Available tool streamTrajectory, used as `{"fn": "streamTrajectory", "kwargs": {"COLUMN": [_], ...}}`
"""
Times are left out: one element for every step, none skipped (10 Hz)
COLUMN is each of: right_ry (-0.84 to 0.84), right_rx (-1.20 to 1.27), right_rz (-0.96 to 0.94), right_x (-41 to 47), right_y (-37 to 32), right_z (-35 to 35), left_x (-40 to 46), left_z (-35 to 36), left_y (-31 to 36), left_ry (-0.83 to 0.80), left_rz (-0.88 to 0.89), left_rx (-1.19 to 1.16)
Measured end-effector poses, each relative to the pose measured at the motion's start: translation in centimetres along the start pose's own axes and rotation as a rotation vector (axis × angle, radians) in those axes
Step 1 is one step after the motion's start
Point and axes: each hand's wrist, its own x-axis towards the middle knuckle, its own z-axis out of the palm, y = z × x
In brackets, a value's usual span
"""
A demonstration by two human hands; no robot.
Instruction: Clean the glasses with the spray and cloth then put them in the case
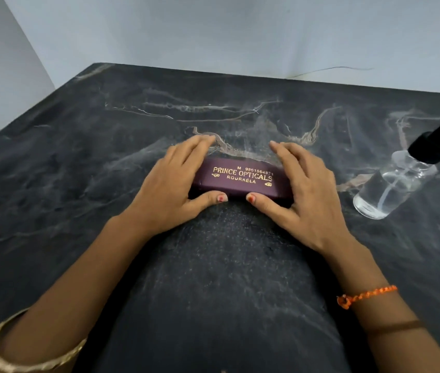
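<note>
A maroon glasses case (241,178) with gold lettering lies shut on the dark marble table (106,157), in the middle of the view. My left hand (170,181) grips its left end, thumb on the near side and fingers over the far side. My right hand (305,184) grips the right end the same way. A clear spray bottle (395,184) with a black cap stands to the right of the case, apart from my right hand. I see no glasses and no cloth.
A pale wall (240,30) runs along the table's far edge and left side. A thin wire (334,69) lies against the wall at the back right. The spray bottle stands close to the table's right side.
</note>
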Motion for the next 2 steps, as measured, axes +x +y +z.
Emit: {"fn": "streamTrajectory", "kwargs": {"right_ry": [0.115, 0.139], "right_rx": [0.007, 0.050], "right_rz": [-0.013, -0.012], "right_x": [-0.22, 0.22], "right_y": [0.14, -0.60], "right_z": [0.12, -0.64], "left_x": [0.11, 0.23], "left_z": [-0.03, -0.63], "left_y": [-0.24, 0.50], "left_ry": [0.141, 0.241], "left_rz": [-0.006, -0.057], "left_rx": [0.025, -0.034]}}
